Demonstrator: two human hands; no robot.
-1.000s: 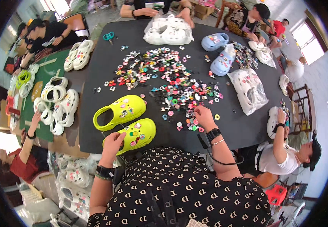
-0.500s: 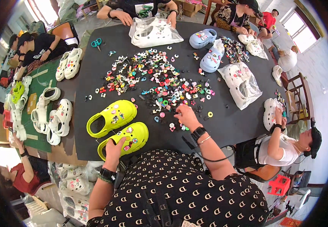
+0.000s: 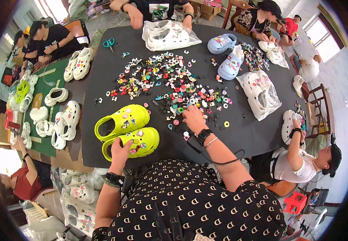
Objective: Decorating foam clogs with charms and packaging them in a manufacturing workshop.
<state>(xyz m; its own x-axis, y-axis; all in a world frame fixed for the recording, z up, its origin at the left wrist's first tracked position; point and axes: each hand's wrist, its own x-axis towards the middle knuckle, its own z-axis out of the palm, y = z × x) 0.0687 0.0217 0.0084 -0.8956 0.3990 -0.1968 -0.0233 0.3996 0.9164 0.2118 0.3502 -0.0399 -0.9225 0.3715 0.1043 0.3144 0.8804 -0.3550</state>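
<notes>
Two lime-green clogs lie side by side in front of me, dotted with small charms. My left hand [image 3: 120,151] grips the heel end of the nearer lime clog [image 3: 146,141], thumb on top. The farther lime clog [image 3: 135,115] rests against it. My right hand [image 3: 194,119] reaches to the near edge of a loose heap of colourful shoe charms [image 3: 182,96]. Its fingers are bent and drawn together at the heap; what they hold, if anything, is too small to make out. A few single charms lie just beside that hand, among them a pink round one [image 3: 176,122].
Bagged white clogs [image 3: 259,96], blue clogs [image 3: 231,64] and teal scissors [image 3: 109,43] lie on the black table [image 3: 101,94]. White clogs [image 3: 70,116] stand on the green mat at left. A cable [image 3: 230,164] runs by my right wrist. Several co-workers sit around.
The nearer lime clog has come up closer against the other one. My right hand has moved a little farther into the charms' edge. Across the table, a person's hand has lifted off the bagged clogs.
</notes>
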